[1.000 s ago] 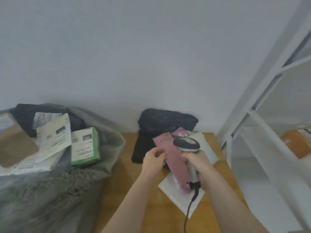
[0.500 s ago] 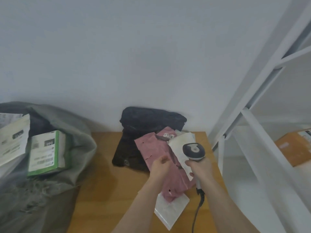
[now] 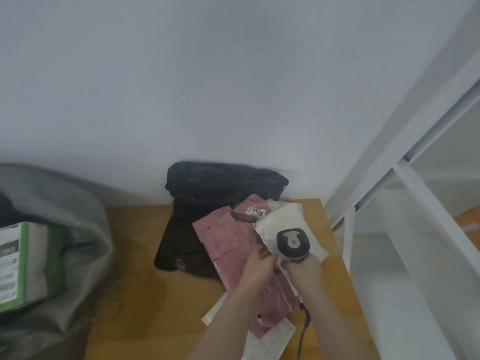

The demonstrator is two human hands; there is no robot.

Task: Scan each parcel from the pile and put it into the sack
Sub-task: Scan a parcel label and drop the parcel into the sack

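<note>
Right hand (image 3: pixel 302 268) grip grasping scanner (image 3: pixel 293 244), left hand (image 3: pixel 258 263) pinching white parcel (image 3: pixel 279 223), pink parcel (image 3: pixel 228 242) label "2026"

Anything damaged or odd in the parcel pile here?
The pink mailer looks crumpled and has small dark holes or marks near its lower end; which, I cannot tell. Otherwise nothing stands out.

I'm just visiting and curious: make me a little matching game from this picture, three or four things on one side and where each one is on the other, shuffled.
Things:
1. scanner
2. pink parcel
3. green and white box
4. black parcel

Places:
A. against the wall at the back of the table
B. inside the grey sack
C. in the right hand
D. under the left hand, on the pile

Pairs: 1-C, 2-D, 3-B, 4-A
</note>
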